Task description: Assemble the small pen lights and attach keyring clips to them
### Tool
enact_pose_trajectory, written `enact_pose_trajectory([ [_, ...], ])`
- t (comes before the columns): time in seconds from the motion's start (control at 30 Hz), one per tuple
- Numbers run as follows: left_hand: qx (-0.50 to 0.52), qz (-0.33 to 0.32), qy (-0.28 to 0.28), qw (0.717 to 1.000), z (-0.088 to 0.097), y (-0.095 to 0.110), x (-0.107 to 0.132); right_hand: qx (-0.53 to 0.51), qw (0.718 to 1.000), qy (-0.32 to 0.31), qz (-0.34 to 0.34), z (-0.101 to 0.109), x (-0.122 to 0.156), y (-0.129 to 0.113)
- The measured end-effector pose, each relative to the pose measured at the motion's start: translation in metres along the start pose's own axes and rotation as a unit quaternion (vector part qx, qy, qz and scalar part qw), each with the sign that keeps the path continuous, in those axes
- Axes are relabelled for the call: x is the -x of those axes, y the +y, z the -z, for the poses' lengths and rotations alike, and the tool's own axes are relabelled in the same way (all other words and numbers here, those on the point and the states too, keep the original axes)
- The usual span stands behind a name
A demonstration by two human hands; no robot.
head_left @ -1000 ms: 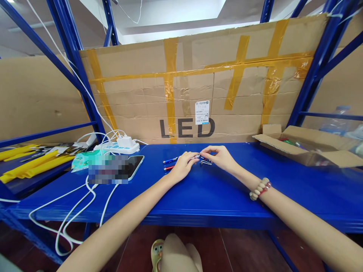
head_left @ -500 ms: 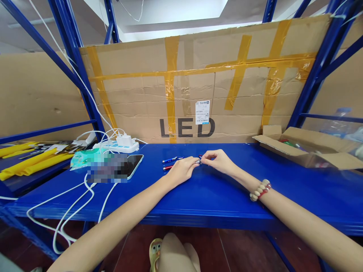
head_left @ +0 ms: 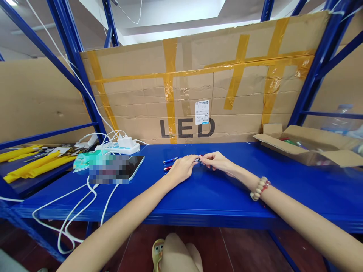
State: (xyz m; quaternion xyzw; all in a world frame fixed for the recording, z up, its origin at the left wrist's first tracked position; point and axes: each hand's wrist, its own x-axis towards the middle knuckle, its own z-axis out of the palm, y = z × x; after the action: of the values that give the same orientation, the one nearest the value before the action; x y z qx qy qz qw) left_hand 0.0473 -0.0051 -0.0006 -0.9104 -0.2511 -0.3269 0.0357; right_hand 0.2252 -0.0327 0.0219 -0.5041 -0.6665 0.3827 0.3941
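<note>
A blue pen-shaped stick [head_left: 169, 161] and a red pen-shaped stick [head_left: 167, 168], both with metallic ends, lie side by side on the blue shelf top. My left hand [head_left: 183, 168] rests over their right part and hides it. Its fingertips close around a small silvery metal piece [head_left: 199, 160]. From the other side my right hand [head_left: 216, 161] pinches the same small piece between thumb and forefinger. Whether this piece is joined to one of the sticks is hidden by my fingers.
A phone [head_left: 137, 167], a blurred patch, a green packet [head_left: 82, 161] and a white power strip [head_left: 121, 147] with cables lie at left. An open cardboard box [head_left: 279, 145] stands at right. A large cardboard sheet [head_left: 136, 105] walls off the back.
My right hand has shifted slightly, its fingers now closer together at the small metal piece. My left hand stays over the sticks. The view has tilted a little.
</note>
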Motion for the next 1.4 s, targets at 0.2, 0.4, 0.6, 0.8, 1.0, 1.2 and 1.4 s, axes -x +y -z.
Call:
enact_pose_trajectory([
  [0.2,0.033,0.065,0.003,0.997,0.002,0.001,-0.005,0.041,0.985,0.083,0.142,0.002,-0.011,0.007],
  [0.4,0.058,0.076,-0.007,0.995,0.005,0.002,-0.006,0.125,0.937,0.128,0.3,0.007,-0.01,0.005],
  [0.6,0.078,0.061,-0.045,0.994,0.005,0.006,-0.001,0.21,0.913,0.116,0.33,0.011,-0.005,0.007],
  [0.8,0.108,0.072,-0.068,0.989,0.007,0.01,0.003,0.229,0.905,0.082,0.35,0.012,-0.002,0.007],
  [1.0,0.1,0.052,-0.064,0.992,0.008,0.011,0.005,0.184,0.945,0.075,0.259,0.01,-0.003,0.012],
  [1.2,0.055,0.028,-0.03,0.998,0.006,0.01,0.005,0.091,0.979,0.031,0.182,0.005,-0.001,0.008],
  [1.4,0.055,0.022,-0.022,0.998,0.004,0.007,0.004,0.051,0.989,0.03,0.138,0.004,-0.005,0.01],
])
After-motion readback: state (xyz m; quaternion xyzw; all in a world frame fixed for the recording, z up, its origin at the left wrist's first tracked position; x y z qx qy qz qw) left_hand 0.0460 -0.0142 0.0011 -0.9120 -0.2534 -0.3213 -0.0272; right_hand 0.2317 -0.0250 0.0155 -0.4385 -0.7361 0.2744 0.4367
